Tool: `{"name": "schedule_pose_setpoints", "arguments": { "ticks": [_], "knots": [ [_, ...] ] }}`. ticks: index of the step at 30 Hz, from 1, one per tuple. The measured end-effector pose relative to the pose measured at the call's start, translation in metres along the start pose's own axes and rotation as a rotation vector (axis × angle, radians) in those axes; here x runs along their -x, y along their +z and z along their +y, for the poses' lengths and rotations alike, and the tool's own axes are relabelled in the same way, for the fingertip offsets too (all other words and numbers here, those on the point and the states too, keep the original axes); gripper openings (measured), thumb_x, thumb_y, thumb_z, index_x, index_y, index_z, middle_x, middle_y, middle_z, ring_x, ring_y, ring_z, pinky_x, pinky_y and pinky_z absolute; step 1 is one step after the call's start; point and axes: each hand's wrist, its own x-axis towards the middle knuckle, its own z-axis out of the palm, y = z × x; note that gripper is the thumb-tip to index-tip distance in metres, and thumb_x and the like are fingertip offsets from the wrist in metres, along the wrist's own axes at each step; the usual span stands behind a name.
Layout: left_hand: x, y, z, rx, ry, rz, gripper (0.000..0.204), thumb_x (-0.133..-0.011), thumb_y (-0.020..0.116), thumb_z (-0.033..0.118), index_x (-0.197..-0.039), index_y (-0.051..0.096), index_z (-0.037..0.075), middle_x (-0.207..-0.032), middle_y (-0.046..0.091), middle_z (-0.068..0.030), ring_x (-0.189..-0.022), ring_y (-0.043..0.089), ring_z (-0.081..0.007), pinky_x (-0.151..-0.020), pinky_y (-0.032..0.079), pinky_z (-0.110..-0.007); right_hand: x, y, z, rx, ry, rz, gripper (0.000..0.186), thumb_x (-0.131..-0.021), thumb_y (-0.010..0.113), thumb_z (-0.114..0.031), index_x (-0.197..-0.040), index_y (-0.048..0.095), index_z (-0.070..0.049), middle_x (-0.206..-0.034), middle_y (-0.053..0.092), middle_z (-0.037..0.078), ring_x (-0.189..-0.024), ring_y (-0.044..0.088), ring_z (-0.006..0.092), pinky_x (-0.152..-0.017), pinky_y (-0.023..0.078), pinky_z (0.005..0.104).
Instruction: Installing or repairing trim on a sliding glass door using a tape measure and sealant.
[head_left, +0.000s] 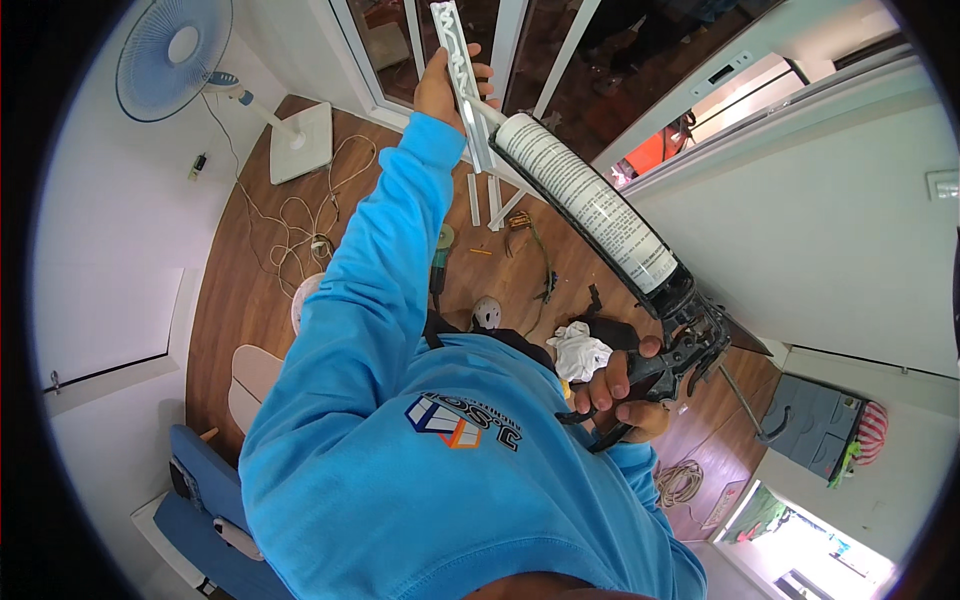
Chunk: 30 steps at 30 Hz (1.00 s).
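My left hand (436, 95) is raised at the top, its fingers wrapped round a long white strip (478, 150). A wavy white bead of sealant (455, 45) lies along the upper part of the strip's face. My right hand (620, 392) grips the handle of a black caulking gun (690, 320), lower right of centre. In its cradle sits a white printed sealant cartridge (590, 200), slanting up to the left. The pale nozzle (488, 110) meets the strip just below my left hand; whether it touches cannot be made out. A bent rod (745, 405) sticks out of the gun's back.
Several white strips (474, 200) lie on the wooden floor below my left hand. Nearby are an angle grinder (441, 260), a white cloth (580, 352) and loose cables (300, 235). A fan (180, 50) stands at left. Glazed doors (600, 75) rise ahead; grey drawers (810, 425) stand right.
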Motion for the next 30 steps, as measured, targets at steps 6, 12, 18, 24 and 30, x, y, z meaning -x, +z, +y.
{"name": "schedule_pose_setpoints", "arguments": {
  "ticks": [6, 12, 18, 24, 30],
  "knots": [
    [-0.002, -0.004, 0.002, 0.04, -0.001, -0.049, 0.049, -0.098, 0.031, 0.045, -0.119, 0.057, 0.008, -0.086, 0.064, -0.0072, -0.07, 0.062, -0.0189, -0.065, 0.056, -0.044, 0.002, 0.001, 0.001, -0.009, -0.017, 0.023, 0.066, -0.066, 0.057, 0.009, -0.123, 0.037, -0.018, -0.082, 0.047, 0.008, -0.074, 0.054, 0.0254, -0.07, 0.048, 0.0475],
    [-0.004, -0.002, 0.007, 0.006, 0.014, -0.01, 0.049, -0.098, 0.032, 0.046, -0.118, 0.057, 0.009, -0.087, 0.065, -0.0067, -0.07, 0.062, -0.0183, -0.066, 0.056, -0.044, 0.002, 0.006, 0.002, 0.022, -0.033, 0.042, 0.066, -0.066, 0.053, 0.008, -0.124, 0.036, -0.016, -0.079, 0.045, 0.007, -0.07, 0.055, 0.0241, -0.067, 0.05, 0.0483],
    [-0.006, 0.0, 0.008, -0.023, 0.027, 0.022, 0.049, -0.098, 0.032, 0.047, -0.118, 0.056, 0.01, -0.087, 0.064, -0.0062, -0.07, 0.061, -0.0174, -0.067, 0.057, -0.043, 0.002, 0.006, 0.0, -0.001, -0.011, 0.041, 0.066, -0.067, 0.056, 0.011, -0.124, 0.036, -0.016, -0.078, 0.047, 0.008, -0.07, 0.056, 0.0247, -0.066, 0.05, 0.0475],
    [-0.005, 0.0, 0.011, -0.017, 0.039, 0.018, 0.049, -0.098, 0.032, 0.047, -0.118, 0.057, 0.01, -0.087, 0.064, -0.0059, -0.071, 0.06, -0.017, -0.068, 0.057, -0.042, 0.004, 0.005, -0.001, 0.0, 0.008, 0.031, 0.066, -0.067, 0.059, 0.01, -0.122, 0.038, -0.019, -0.08, 0.047, 0.007, -0.07, 0.053, 0.0236, -0.068, 0.048, 0.0458],
    [-0.004, 0.002, 0.014, -0.029, 0.039, 0.038, 0.048, -0.097, 0.033, 0.047, -0.117, 0.058, 0.011, -0.088, 0.064, -0.0058, -0.072, 0.059, -0.0169, -0.069, 0.057, -0.042, 0.005, 0.002, -0.001, -0.02, 0.008, 0.035, 0.066, -0.068, 0.06, 0.009, -0.123, 0.038, -0.019, -0.08, 0.047, 0.007, -0.069, 0.052, 0.0234, -0.068, 0.048, 0.0457]
  ]
}}
